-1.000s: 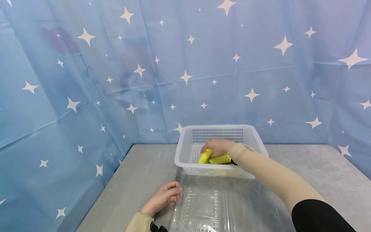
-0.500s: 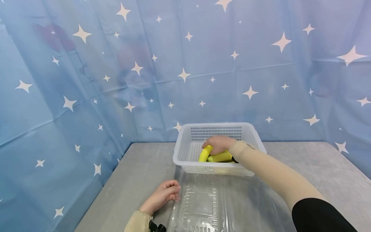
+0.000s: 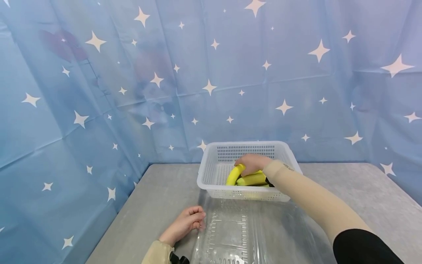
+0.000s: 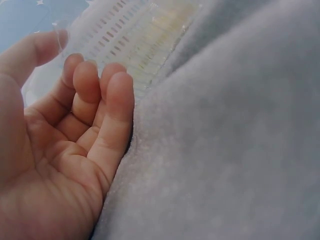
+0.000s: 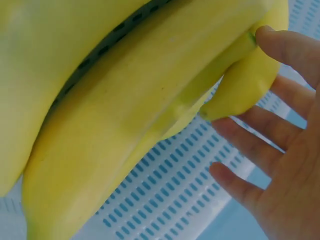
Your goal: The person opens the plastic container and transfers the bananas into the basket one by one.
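My right hand (image 3: 253, 163) is down inside a white perforated basket (image 3: 206, 186). It grips a yellow banana (image 3: 234, 175), thumb on one side and fingers behind the other, as the right wrist view shows on the banana (image 5: 245, 82). Beside it lie more bananas (image 3: 252, 179), large and close in the right wrist view. At the lower left my left hand (image 3: 184, 224) curls its fingers at the left edge of a clear plastic container (image 3: 227, 231). In the left wrist view, the clear rim crosses the thumb of that hand (image 4: 75, 135).
A grey table (image 3: 158, 198) carries everything, the basket at its back and the clear container in front of it. Behind hangs a blue curtain (image 3: 184, 106) with white stars. My right forearm (image 3: 310, 194) crosses over the basket's right front corner.
My right hand has shifted slightly rightward inside the basket, and the banana in it leans further that way. My left hand stays at the clear container's edge.
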The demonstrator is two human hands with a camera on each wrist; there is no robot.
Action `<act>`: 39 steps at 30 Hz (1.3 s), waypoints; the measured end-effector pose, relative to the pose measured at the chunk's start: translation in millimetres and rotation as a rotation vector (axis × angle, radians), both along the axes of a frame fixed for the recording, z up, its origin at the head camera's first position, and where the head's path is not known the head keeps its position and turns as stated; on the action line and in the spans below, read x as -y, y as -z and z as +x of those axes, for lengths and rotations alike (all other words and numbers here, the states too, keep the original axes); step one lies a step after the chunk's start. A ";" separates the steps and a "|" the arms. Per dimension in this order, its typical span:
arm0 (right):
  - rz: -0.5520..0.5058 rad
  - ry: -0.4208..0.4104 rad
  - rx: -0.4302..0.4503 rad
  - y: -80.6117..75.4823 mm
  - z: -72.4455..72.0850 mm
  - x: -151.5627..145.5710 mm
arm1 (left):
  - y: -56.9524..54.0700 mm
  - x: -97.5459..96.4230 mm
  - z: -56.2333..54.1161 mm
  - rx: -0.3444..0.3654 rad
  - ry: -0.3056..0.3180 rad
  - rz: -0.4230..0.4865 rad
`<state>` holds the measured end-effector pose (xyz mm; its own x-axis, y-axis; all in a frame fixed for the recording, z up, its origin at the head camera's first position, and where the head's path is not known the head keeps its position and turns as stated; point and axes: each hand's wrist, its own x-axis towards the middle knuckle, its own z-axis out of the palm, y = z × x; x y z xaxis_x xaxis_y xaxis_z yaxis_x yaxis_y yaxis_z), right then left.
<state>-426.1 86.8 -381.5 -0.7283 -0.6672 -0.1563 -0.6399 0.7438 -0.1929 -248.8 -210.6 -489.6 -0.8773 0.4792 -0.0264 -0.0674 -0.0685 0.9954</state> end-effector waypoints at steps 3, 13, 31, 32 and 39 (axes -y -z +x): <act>0.012 0.009 0.004 -0.1 0.9 -4.5 | 1.2 -0.5 0.4 0.003 0.002 0.001; 0.011 0.063 0.018 -0.3 -0.1 -22.8 | 0.5 -0.6 0.7 0.011 -0.011 -0.005; -0.007 0.075 0.037 -20.0 5.0 -51.7 | 1.3 -0.5 0.8 -0.022 0.010 -0.010; -0.006 0.072 0.034 -22.4 5.5 -53.6 | 1.6 -0.4 0.9 -0.026 0.013 -0.007; -0.053 0.057 0.004 -45.0 14.6 -63.9 | 1.6 1.0 2.2 -0.023 0.025 0.010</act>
